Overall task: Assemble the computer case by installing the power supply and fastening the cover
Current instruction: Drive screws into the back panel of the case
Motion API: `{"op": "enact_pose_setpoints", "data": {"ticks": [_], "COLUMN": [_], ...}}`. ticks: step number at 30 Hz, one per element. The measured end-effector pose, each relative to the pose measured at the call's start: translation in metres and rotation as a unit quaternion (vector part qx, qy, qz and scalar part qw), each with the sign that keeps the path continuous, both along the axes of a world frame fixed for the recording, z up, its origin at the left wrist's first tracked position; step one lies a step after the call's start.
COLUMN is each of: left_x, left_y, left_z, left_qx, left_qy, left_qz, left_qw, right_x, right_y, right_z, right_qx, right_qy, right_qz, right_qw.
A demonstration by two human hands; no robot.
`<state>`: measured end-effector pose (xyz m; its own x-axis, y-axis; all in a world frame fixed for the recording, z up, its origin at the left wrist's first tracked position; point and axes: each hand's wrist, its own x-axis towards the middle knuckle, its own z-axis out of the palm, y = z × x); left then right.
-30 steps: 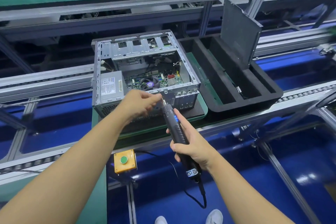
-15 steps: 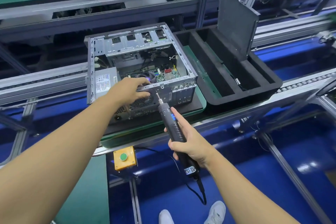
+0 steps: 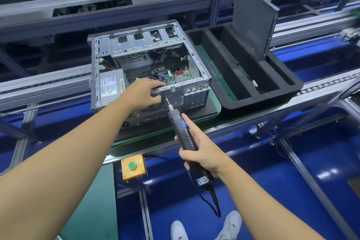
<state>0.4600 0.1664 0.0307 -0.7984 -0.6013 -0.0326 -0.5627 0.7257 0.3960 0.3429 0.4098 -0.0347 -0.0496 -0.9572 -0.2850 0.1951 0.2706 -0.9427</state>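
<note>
An open grey computer case [image 3: 196, 58] lies on a green pallet, its motherboard exposed. The grey power supply [image 3: 111, 87] sits inside at the case's left. My left hand [image 3: 142, 93] grips the near rear edge of the case, fingers over the top rail and thumb below. My right hand [image 3: 202, 154] holds a black electric screwdriver [image 3: 181, 128], its bit pointing up-left at the rear panel just beside my left thumb. The dark cover panel [image 3: 253, 19] stands upright in the black foam tray to the right.
A black foam tray [image 3: 288, 91] with long slots sits right of the case on the conveyor. A yellow box with a green button [image 3: 133, 166] hangs below the front rail. The screwdriver's cable drops toward the blue floor. Aluminium frame rails run behind.
My left hand moved from the screwdriver tip to the case's rear edge and gripped it. The screwdriver bit came closer to the rear panel. The view shifted slightly.
</note>
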Motion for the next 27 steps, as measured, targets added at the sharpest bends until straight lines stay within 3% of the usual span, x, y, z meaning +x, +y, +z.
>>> {"op": "enact_pose_setpoints", "data": {"ticks": [11, 27], "left_x": [0.009, 0.006], "left_y": [0.0, -0.002], "left_z": [-0.01, -0.01], "left_qx": [0.02, 0.014], "left_qy": [0.115, 0.106], "left_qz": [0.068, 0.085], "left_qw": [0.991, 0.991], "right_x": [0.003, 0.007], "right_y": [0.003, -0.009], "right_z": [-0.002, -0.003], "right_qx": [-0.001, 0.009], "right_qy": [0.003, 0.017], "right_qz": [-0.005, -0.014], "right_qw": [1.0, 1.0]}}
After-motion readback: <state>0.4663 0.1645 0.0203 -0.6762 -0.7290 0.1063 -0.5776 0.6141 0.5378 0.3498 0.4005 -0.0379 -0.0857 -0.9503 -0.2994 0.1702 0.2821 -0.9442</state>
